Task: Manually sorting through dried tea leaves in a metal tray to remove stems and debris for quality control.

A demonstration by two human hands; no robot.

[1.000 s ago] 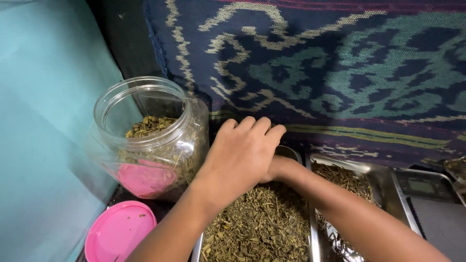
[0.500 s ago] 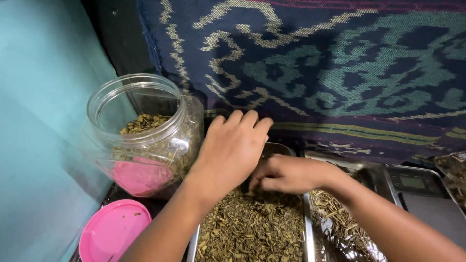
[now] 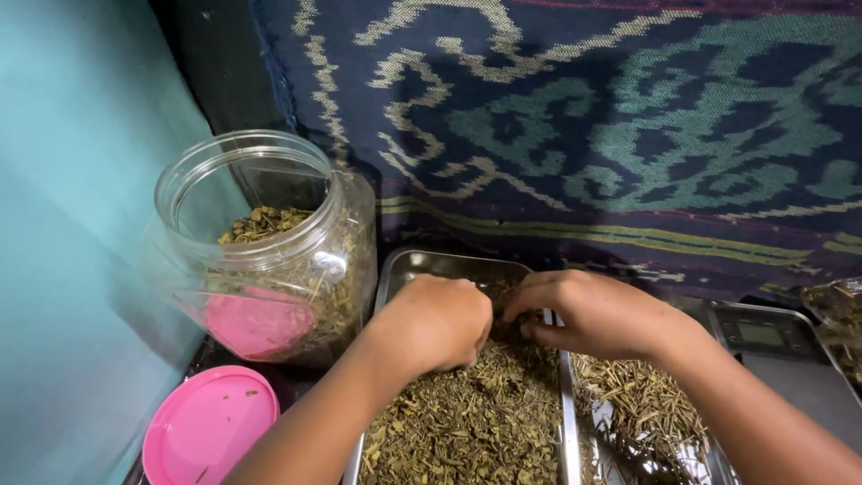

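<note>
Overhead, largest first: a woven cloth (image 3: 575, 135) in dark blue with teal and cream patterning fills the back of the view, hanging or draped behind the work area. A plain teal surface (image 3: 72, 269) takes up the left side.

Next, a clear plastic jar (image 3: 265, 247), wide-mouthed and uncapped, tilted with its opening toward the camera — partly filled with dried herb, a pink patch showing on its lower front. It stands just left of the trays, touching or nearly touching the nearer one.

A steel tray (image 3: 431, 265), rectangular, holds a heap of dried chopped herb (image 3: 467, 422), greenish-brown, flaky. Beside it on the right, a second tray (image 3: 718, 462) carries coarser, straw-like dried stems (image 3: 646, 404).

A digital scale (image 3: 772, 337), grey with a small display, sits at the right behind the second tray.

A pink lid (image 3: 211, 427), round, lies flat in the lower left, in front of the jar, a few herb flecks on it.

Left hand (image 3: 435, 319) — loosely curled into a fist, knuckles up, pressed into the herb at the far end of the first tray. Right hand (image 3: 593, 314) — fingers bent and drawn together, tips meeting the left hand over the herb; whether either hand grips any herb cannot be told.
</note>
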